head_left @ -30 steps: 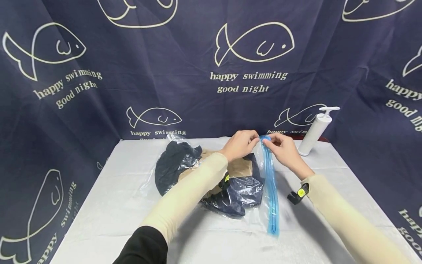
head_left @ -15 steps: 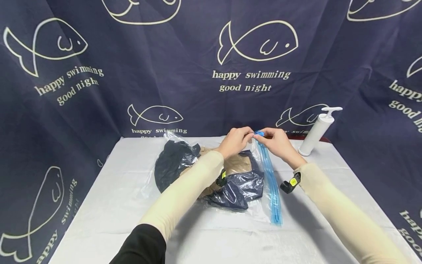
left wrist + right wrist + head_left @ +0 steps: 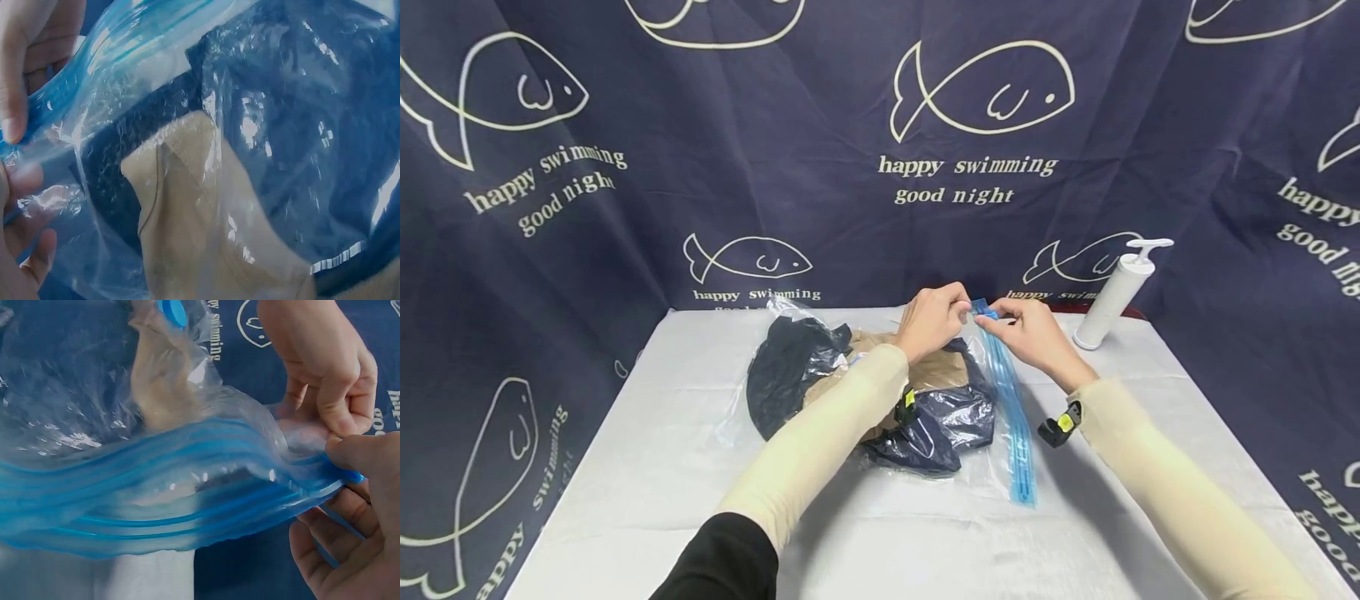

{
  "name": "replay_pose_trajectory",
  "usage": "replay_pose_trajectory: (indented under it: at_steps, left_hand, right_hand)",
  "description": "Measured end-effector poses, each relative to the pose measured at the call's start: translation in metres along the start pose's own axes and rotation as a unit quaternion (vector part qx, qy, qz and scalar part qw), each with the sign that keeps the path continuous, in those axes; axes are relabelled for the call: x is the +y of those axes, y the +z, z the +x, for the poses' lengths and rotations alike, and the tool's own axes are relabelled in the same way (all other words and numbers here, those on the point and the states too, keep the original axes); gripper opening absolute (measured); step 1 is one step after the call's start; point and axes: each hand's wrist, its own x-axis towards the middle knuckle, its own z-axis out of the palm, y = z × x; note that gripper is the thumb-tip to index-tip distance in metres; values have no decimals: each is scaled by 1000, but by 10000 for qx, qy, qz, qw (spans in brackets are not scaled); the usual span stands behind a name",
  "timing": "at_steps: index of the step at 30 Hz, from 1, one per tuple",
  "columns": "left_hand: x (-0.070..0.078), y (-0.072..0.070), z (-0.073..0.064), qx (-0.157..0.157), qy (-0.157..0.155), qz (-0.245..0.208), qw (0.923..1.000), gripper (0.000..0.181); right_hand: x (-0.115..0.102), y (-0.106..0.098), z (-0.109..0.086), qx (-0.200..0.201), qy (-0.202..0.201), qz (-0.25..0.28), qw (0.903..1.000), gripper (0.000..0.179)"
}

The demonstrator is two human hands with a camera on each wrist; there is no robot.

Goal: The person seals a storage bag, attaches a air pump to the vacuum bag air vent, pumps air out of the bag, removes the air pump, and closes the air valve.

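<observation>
A clear plastic vacuum storage bag (image 3: 977, 417) lies on the table with dark clothing (image 3: 793, 375) and tan clothing (image 3: 943, 371) inside. Along its right side runs a blue zip strip (image 3: 1011, 417). At the strip's far end my left hand (image 3: 934, 321) pinches the bag's corner between thumb and fingers. Beside it, my right hand (image 3: 1033, 333) pinches the zip, where a small bright-blue piece (image 3: 353, 476) shows at the fingertips in the right wrist view. That view also has a round blue valve cap (image 3: 173, 311) on the bag.
A white hand pump (image 3: 1112, 304) with a T-shaped handle stands at the table's back right corner. The white tablecloth (image 3: 895, 550) reaches to a dark blue fish-print curtain (image 3: 850, 125) behind and at both sides.
Both hands have shifted slightly left and away, lifting the strip's far end. They came together half a second ago and are now a little apart, both still pinching the bag.
</observation>
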Motion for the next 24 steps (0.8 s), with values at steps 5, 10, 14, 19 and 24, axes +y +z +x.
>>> replay_pose_trajectory:
  at_steps: [5,10,14,19,24]
  left_hand:
    - [-2,4,-1,-131,6,-10,9999,18]
    - [-7,4,0,-76,-12,-35,10000,18]
    - [-9,0,0,-124,78,-80,9999,18]
    - [-8,-3,1,-281,104,-29,9995,17]
    - [-6,-3,1,-368,146,-61,9992,17]
  right_hand:
    - [8,5,-8,68,71,22,9999,23]
    - [15,10,-16,31,139,131,9998,22]
    - [19,12,-18,8,130,191,9997,19]
    - [17,13,-12,32,33,162,9999,20]
    - [11,11,-6,58,-29,97,9999,19]
